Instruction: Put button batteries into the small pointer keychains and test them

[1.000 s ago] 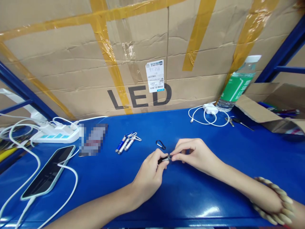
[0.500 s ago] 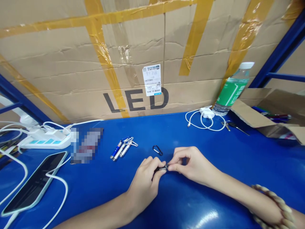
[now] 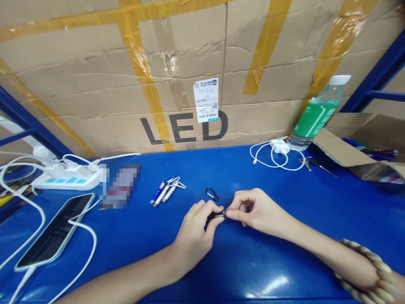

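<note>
OK, left hand (image 3: pixel 196 229) has thumb and fingers clamped around a small black cylinder (image 3: pixel 218 215), lower centre of frame; right hand (image 3: pixel 259 213) pinches its right end. Black carabiner (image 3: pixel 216 194) lies just above, on blue table (image 3: pixel 268 266). Three slim tubes (image 3: pixel 165 193) left of centre.

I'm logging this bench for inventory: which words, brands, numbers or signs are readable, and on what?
"LED": cardboard box.
White shipping label: print too small to read.
Green bottle label: characters too blurred.
Keychain penlights: markings too small.
Black tube in left hand: marking too small.
Pixelated item: unreadable.
</note>
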`<state>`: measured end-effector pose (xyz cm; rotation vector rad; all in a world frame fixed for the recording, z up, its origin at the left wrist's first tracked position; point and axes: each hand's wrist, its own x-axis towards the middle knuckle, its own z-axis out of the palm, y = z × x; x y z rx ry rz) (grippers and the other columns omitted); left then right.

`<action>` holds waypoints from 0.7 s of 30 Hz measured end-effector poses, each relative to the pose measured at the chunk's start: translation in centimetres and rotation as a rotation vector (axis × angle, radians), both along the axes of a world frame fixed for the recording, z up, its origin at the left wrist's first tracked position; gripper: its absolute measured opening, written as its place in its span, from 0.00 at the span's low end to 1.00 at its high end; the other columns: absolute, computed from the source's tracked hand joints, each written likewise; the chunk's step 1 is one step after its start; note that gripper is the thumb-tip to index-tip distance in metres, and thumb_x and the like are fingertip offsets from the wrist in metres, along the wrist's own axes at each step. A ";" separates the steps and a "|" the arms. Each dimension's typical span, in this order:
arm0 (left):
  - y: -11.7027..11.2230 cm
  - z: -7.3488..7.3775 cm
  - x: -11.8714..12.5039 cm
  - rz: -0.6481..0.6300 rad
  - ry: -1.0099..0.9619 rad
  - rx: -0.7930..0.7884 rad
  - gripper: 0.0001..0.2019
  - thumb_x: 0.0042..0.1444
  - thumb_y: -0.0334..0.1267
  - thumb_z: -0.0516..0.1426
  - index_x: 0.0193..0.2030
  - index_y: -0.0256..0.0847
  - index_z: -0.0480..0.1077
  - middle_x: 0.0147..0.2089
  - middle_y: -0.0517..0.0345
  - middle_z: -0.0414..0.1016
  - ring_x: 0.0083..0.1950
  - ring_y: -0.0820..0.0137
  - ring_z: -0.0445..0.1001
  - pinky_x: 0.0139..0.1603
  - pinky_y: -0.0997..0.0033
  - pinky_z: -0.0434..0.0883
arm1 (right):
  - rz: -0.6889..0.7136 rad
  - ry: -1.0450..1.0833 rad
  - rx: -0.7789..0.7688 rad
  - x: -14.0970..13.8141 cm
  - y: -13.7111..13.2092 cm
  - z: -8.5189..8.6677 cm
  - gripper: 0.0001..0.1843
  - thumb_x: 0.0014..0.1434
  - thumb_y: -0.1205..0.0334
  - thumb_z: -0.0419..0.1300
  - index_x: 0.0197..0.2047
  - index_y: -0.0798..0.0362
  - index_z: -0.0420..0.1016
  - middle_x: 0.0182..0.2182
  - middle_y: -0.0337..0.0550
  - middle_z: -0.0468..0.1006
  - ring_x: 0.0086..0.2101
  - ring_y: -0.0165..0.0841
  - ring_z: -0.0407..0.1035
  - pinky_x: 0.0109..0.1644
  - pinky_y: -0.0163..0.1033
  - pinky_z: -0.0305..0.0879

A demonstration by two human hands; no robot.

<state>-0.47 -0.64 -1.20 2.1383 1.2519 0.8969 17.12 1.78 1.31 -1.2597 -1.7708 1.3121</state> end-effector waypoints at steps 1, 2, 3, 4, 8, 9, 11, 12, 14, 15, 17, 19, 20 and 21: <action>0.0 0.1 0.0 0.001 -0.008 -0.014 0.04 0.57 0.30 0.52 0.32 0.39 0.66 0.34 0.56 0.73 0.38 0.66 0.71 0.40 0.68 0.65 | 0.005 0.000 0.002 0.1 0.0 0.0 0.14 0.41 0.55 0.68 0.21 0.57 0.72 0.15 0.35 0.69 0.16 0.23 0.62 0.20 0.29 0.57; 0.0 0.1 0.0 0.001 -0.016 -0.027 0.03 0.57 0.31 0.52 0.32 0.39 0.66 0.34 0.55 0.73 0.39 0.66 0.71 0.40 0.68 0.65 | 0.008 -0.001 0.005 0.1 0.1 0.0 0.14 0.41 0.55 0.68 0.21 0.57 0.73 0.15 0.35 0.69 0.16 0.23 0.62 0.20 0.28 0.57; 0.1 0.2 0.0 0.000 -0.026 -0.040 0.03 0.56 0.31 0.52 0.32 0.39 0.66 0.35 0.55 0.73 0.39 0.65 0.71 0.40 0.68 0.65 | 0.011 -0.003 0.008 0.2 0.1 0.0 0.13 0.42 0.56 0.68 0.22 0.57 0.73 0.15 0.35 0.69 0.16 0.23 0.62 0.20 0.28 0.58; 0.1 0.2 0.0 -0.006 -0.040 -0.056 0.03 0.56 0.31 0.52 0.32 0.39 0.65 0.35 0.55 0.73 0.39 0.65 0.72 0.41 0.68 0.66 | 0.015 -0.004 0.009 0.3 0.1 0.0 0.13 0.42 0.56 0.68 0.22 0.57 0.73 0.14 0.35 0.69 0.16 0.23 0.62 0.19 0.28 0.58; 0.2 0.5 0.1 -0.026 -0.134 -0.175 0.02 0.56 0.31 0.52 0.33 0.40 0.64 0.32 0.57 0.74 0.36 0.68 0.73 0.36 0.73 0.66 | 0.030 -0.003 -0.010 0.4 0.1 0.1 0.13 0.43 0.56 0.67 0.23 0.58 0.74 0.13 0.34 0.68 0.14 0.22 0.61 0.17 0.26 0.57; 0.2 0.5 0.2 -0.026 -0.160 -0.202 0.02 0.56 0.31 0.52 0.33 0.40 0.64 0.31 0.58 0.74 0.35 0.69 0.73 0.34 0.74 0.66 | 0.031 0.000 -0.016 0.4 0.1 0.1 0.13 0.43 0.56 0.67 0.23 0.58 0.75 0.12 0.34 0.68 0.15 0.22 0.61 0.16 0.26 0.57; 0.2 0.7 0.3 -0.019 -0.198 -0.232 0.01 0.56 0.31 0.52 0.33 0.40 0.64 0.30 0.58 0.74 0.34 0.70 0.74 0.31 0.76 0.66 | 0.029 0.006 -0.027 0.4 0.2 0.1 0.13 0.43 0.56 0.67 0.23 0.58 0.75 0.13 0.34 0.68 0.15 0.23 0.62 0.16 0.26 0.57; 0.1 0.8 0.4 -0.019 -0.209 -0.237 0.01 0.56 0.31 0.52 0.33 0.40 0.64 0.30 0.58 0.74 0.33 0.70 0.74 0.31 0.76 0.66 | 0.027 0.012 -0.033 0.4 0.2 0.1 0.13 0.42 0.56 0.67 0.23 0.58 0.75 0.13 0.34 0.69 0.15 0.23 0.62 0.16 0.25 0.57; 0.0 0.9 0.4 -0.035 -0.224 -0.239 0.02 0.56 0.31 0.52 0.33 0.40 0.63 0.30 0.58 0.74 0.34 0.70 0.74 0.32 0.77 0.66 | 0.030 0.021 -0.058 0.5 0.2 0.1 0.12 0.41 0.57 0.68 0.23 0.58 0.75 0.13 0.34 0.69 0.15 0.22 0.62 0.15 0.25 0.57; 0.0 0.9 0.4 -0.053 -0.229 -0.237 0.02 0.56 0.31 0.52 0.32 0.39 0.63 0.30 0.58 0.75 0.34 0.70 0.75 0.32 0.76 0.67 | 0.037 0.022 -0.075 0.5 0.3 0.1 0.12 0.40 0.57 0.68 0.22 0.58 0.75 0.13 0.34 0.68 0.15 0.22 0.61 0.15 0.25 0.57; -0.2 0.9 0.3 -0.097 -0.239 -0.230 0.03 0.56 0.32 0.52 0.32 0.39 0.63 0.31 0.57 0.75 0.35 0.70 0.75 0.34 0.76 0.68 | 0.056 0.019 -0.109 0.7 0.4 0.0 0.12 0.39 0.58 0.69 0.21 0.58 0.75 0.12 0.34 0.68 0.14 0.21 0.61 0.15 0.25 0.56; -0.3 0.9 0.3 -0.127 -0.247 -0.225 0.03 0.56 0.32 0.52 0.32 0.39 0.64 0.31 0.56 0.75 0.35 0.70 0.75 0.35 0.75 0.68 | 0.061 0.017 -0.134 0.8 0.5 -0.2 0.11 0.38 0.59 0.69 0.19 0.58 0.75 0.12 0.34 0.68 0.14 0.21 0.60 0.15 0.24 0.55; -0.3 0.9 0.2 -0.139 -0.251 -0.227 0.02 0.56 0.32 0.52 0.34 0.38 0.65 0.32 0.56 0.76 0.35 0.70 0.75 0.36 0.75 0.69 | 0.055 0.018 -0.143 0.8 0.5 -0.3 0.11 0.37 0.60 0.69 0.19 0.58 0.74 0.12 0.34 0.68 0.14 0.21 0.60 0.15 0.24 0.55; -0.4 0.9 0.2 -0.153 -0.255 -0.228 0.03 0.56 0.32 0.52 0.36 0.38 0.66 0.33 0.55 0.76 0.35 0.70 0.75 0.36 0.75 0.69 | 0.047 0.018 -0.152 0.8 0.5 -0.4 0.10 0.37 0.60 0.68 0.18 0.58 0.74 0.12 0.34 0.68 0.14 0.21 0.60 0.14 0.24 0.54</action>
